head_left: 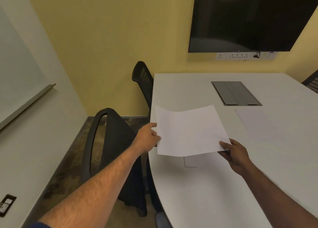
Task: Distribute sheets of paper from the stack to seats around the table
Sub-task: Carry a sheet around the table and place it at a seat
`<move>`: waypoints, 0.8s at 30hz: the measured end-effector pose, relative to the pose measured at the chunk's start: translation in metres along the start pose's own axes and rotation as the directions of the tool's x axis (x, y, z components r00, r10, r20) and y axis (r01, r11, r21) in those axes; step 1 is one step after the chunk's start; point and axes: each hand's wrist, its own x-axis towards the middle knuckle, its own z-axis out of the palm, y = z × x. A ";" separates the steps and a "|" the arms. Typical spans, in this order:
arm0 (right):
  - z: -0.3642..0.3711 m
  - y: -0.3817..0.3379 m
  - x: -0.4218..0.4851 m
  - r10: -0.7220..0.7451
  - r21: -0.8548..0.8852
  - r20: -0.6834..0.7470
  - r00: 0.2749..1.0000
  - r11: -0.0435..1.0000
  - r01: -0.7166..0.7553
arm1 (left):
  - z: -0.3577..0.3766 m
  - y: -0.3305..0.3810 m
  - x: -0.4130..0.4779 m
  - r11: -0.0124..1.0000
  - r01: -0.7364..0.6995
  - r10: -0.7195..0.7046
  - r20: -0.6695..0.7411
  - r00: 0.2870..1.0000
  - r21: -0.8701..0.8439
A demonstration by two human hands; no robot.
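A white sheet of paper (189,131) hangs a little above the white table (197,184), near its left edge. My left hand (148,137) pinches the sheet's left edge. My right hand (235,154) pinches its near right corner. More white paper (258,124) lies flat on the table to the right; I cannot tell whether it is one sheet or a stack. A small corner of another sheet (190,161) shows on the table just below the held one.
A black office chair (110,150) stands at the table's left side below my left arm. A second black chair (143,80) stands farther back. A grey cable hatch (236,92) is set into the tabletop. A dark screen (249,18) hangs on the yellow wall.
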 end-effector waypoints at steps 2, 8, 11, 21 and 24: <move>0.019 0.000 0.005 0.000 0.002 -0.021 1.000 1.000 0.000 | -0.016 -0.003 0.014 1.000 -0.009 0.009 0.009 1.000 0.005; 0.073 0.003 0.021 -0.037 0.050 -0.144 0.989 0.998 0.045 | -0.064 -0.015 0.066 0.998 -0.056 0.055 0.060 0.997 0.018; 0.106 0.007 0.029 -0.042 0.108 -0.203 0.978 0.992 0.065 | -0.085 -0.024 0.096 0.997 -0.075 0.074 0.098 0.992 0.005; 0.235 0.009 0.026 -0.109 0.196 -0.417 0.902 0.959 0.206 | -0.175 -0.050 0.173 0.984 -0.120 0.146 0.205 0.968 -0.135; 0.268 0.012 0.022 -0.075 0.256 -0.471 0.879 0.942 0.217 | -0.193 -0.051 0.191 0.971 -0.089 0.140 0.230 0.963 -0.221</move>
